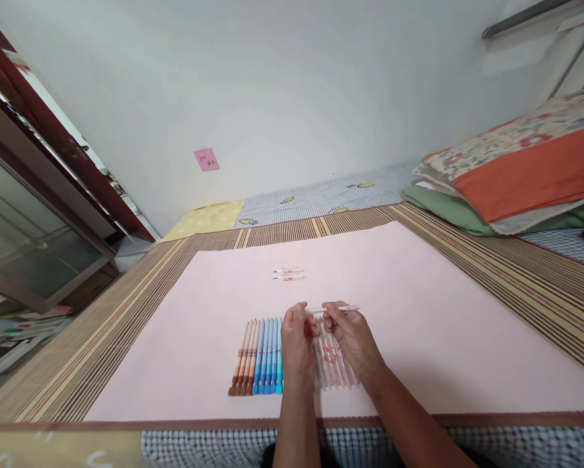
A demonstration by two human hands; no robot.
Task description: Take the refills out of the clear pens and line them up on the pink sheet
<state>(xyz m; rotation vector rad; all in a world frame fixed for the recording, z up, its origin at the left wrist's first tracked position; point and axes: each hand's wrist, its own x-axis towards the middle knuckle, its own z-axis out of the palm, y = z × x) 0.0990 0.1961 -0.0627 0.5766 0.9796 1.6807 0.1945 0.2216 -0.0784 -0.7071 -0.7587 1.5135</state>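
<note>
A slim whitish pen (353,307) lies level across my two hands, above the row of pens. My right hand (353,335) pinches it near the middle, and the pen's right end sticks out past the fingers. At its left end, the fingers of my left hand (297,335) are closed. Below are pens lined up side by side: brown-and-cream pens (243,357), blue pens (268,357), a turquoise pen (279,374), and clear pens with pink and red print (335,364). My hands and forearms cover part of this row. Two thin clear pens or refills (288,277) lie farther away.
A pale pink sheet (447,325) lies on a striped mat (140,286) over checked cloth. Folded bedding (530,169) is piled at the right. Behind stands a white wall with a pink note (206,159). A glass-paned cabinet door (33,227) is at the left.
</note>
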